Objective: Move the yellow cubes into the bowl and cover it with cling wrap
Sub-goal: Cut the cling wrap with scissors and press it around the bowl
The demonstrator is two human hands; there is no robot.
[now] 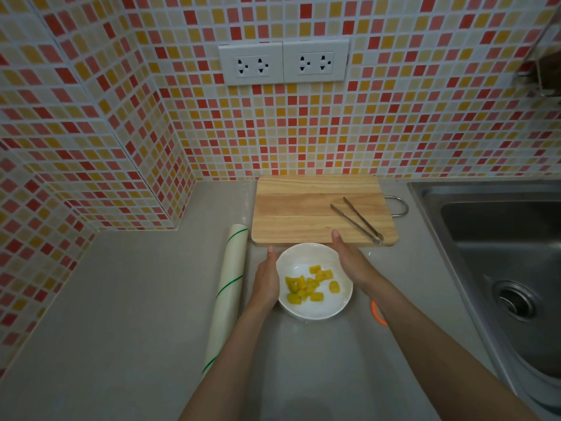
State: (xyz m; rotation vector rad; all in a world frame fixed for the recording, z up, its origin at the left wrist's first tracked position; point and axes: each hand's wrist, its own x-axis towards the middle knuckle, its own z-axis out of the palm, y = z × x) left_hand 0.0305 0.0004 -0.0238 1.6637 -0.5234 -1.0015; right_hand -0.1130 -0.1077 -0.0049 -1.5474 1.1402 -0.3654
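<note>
Both hands flank the bowl [315,311]: left hand [267,281] and right hand [352,262] with fingers straight against its sides, apparently steadying it. Yellow cubes [309,287] lie inside, between them.

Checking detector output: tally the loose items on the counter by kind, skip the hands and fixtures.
Yellow cubes, clustered and overlapping in the bowl: about 10, exact number unclear
White bowl: 1
Wooden cutting board: 1
Metal tongs on the board: 1
Cling wrap roll left of the bowl: 1
Orange ring, partly hidden by the right forearm: 1
Total: about 15
</note>
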